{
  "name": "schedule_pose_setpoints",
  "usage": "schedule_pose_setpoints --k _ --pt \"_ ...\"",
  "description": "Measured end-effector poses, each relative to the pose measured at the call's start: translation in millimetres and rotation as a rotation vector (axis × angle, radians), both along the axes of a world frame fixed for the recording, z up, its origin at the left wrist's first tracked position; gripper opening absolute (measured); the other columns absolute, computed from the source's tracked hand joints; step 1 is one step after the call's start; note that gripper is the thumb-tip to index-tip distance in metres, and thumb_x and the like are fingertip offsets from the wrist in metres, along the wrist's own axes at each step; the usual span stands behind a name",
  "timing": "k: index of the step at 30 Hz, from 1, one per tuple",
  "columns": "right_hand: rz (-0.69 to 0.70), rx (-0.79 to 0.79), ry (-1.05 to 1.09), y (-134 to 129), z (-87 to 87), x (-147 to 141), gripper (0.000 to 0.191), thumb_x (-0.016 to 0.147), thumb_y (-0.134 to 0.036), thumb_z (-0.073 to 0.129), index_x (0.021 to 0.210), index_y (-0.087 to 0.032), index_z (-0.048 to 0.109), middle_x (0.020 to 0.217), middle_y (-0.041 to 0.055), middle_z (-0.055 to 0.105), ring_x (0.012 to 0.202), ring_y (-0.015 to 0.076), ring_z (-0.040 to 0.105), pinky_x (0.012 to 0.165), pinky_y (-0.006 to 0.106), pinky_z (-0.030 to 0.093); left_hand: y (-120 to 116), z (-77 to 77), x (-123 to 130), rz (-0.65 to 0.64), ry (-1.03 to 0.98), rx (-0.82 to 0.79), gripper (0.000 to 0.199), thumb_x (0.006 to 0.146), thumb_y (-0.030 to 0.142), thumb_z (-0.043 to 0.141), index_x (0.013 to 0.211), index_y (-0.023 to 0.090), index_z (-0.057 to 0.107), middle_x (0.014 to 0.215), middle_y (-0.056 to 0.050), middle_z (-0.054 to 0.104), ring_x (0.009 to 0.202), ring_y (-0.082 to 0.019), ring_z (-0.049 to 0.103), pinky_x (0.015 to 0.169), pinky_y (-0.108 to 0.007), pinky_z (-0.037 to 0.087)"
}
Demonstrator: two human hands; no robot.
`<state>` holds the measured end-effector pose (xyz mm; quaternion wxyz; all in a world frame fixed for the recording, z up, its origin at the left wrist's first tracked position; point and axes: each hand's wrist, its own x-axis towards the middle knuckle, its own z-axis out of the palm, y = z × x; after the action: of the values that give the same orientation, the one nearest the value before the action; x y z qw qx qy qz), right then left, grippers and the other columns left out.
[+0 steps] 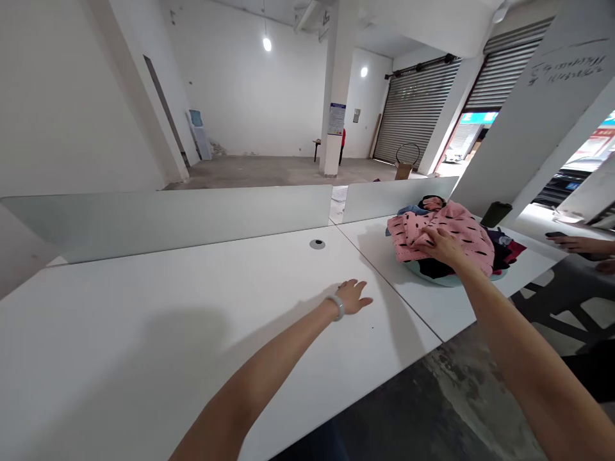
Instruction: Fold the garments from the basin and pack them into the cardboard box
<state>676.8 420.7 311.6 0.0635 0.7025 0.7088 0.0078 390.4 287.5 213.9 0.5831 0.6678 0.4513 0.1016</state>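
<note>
My right hand (442, 247) is on a pink cloth garment with dark spots (467, 225), its fingers bent into the fabric as if gripping it. That garment lies on top of a heap of clothes, with black cloth (432, 267) and blue cloth (409, 210) showing at the edges. A pale, shallow basin (449, 280) holds the heap on the right-hand table. My left hand (353, 297), with a pale bangle (339, 308) at the wrist, hovers over or rests on the white tabletop (202, 358). Its fingers are spread and hold nothing.
A low frosted divider (192, 221) runs along the table's back edge. A round cable hole (317, 244) and a table seam (408, 306) lie ahead. At the right, another person's hand (576, 244) holds a dark object, near a grey plastic stool (557, 294) and a dark green container (496, 214).
</note>
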Motion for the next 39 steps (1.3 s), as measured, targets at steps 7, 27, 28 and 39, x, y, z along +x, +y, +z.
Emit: schedule_pose_setpoints --k 7,27,28,39 --pt "0.012 0.277 0.312 -33.3 22.5 -9.5 0.043 0.083 -0.047 0.050 0.107 -0.014 0.064 0.080 0.0086 0.064 0.071 0.0210 0.056 0.067 0.032 0.043 75.3 37.1 85.2 0.425 -0.662 -0.450 0.080 0.075 0.070 0.054 0.140 0.026 0.037 0.151 -0.013 0.030 0.136 -0.035 0.031 0.104 -0.050 0.034" --pt "0.340 0.032 0.277 -50.5 -13.7 -60.3 0.030 0.080 -0.037 0.057 0.101 -0.018 0.068 0.112 0.0104 0.065 0.100 0.0243 0.062 0.088 0.035 0.047 -15.6 39.3 -38.9 0.380 -0.900 -0.494 0.066 0.078 0.040 0.071 0.135 0.019 0.046 0.142 -0.014 0.046 0.131 -0.028 0.043 0.109 -0.045 0.035" --pt "0.339 -0.019 0.241 -48.4 -21.4 -62.6 0.030 0.080 -0.035 0.057 0.101 -0.018 0.069 0.110 0.0101 0.066 0.098 0.0240 0.062 0.086 0.034 0.047 -21.6 35.1 -53.9 0.360 -0.786 -0.474 0.070 0.079 0.044 0.069 0.138 0.020 0.042 0.144 -0.014 0.044 0.132 -0.028 0.041 0.110 -0.044 0.034" --pt "0.511 -0.409 0.208 -28.7 -106.7 -123.0 0.030 0.083 -0.023 0.049 0.105 -0.015 0.068 0.117 0.0109 0.064 0.106 0.0205 0.060 0.093 0.030 0.044 -31.8 25.7 -93.5 0.176 0.446 0.165 0.041 0.088 0.050 0.048 0.101 0.016 0.068 0.109 -0.017 0.061 0.113 -0.036 0.052 0.097 -0.049 0.035"
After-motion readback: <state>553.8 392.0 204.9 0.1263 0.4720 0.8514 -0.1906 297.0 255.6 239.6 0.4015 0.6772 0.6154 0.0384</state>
